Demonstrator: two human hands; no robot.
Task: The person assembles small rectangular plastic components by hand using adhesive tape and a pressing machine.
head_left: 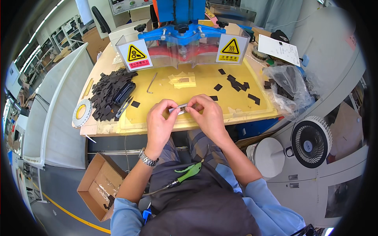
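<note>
Over the front part of the yellow work mat, my left hand (pixel 160 120) and my right hand (pixel 209 119) are closed in a pinch on one small silvery strip (pixel 180 109) with a dark brownish patch. Each hand grips one end of it between thumb and fingers; what exactly the strip is, I cannot make out. Beyond my hands, a light yellow taped patch (pixel 182 80) lies on the yellow mat (pixel 157 96). Small black rectangular pieces (pixel 235 83) are scattered to the right of it. A bent hex key (pixel 152 83) rests to the left.
A blue press (pixel 182 33) with a clear guard stands at the back. At left lie a heap of black pieces (pixel 108 92), a tweezer-like tool (pixel 123 108) and a tape roll (pixel 82 113). A plastic bag (pixel 289 86) and a fan (pixel 311 141) are at right; a cardboard box (pixel 91 185) is below.
</note>
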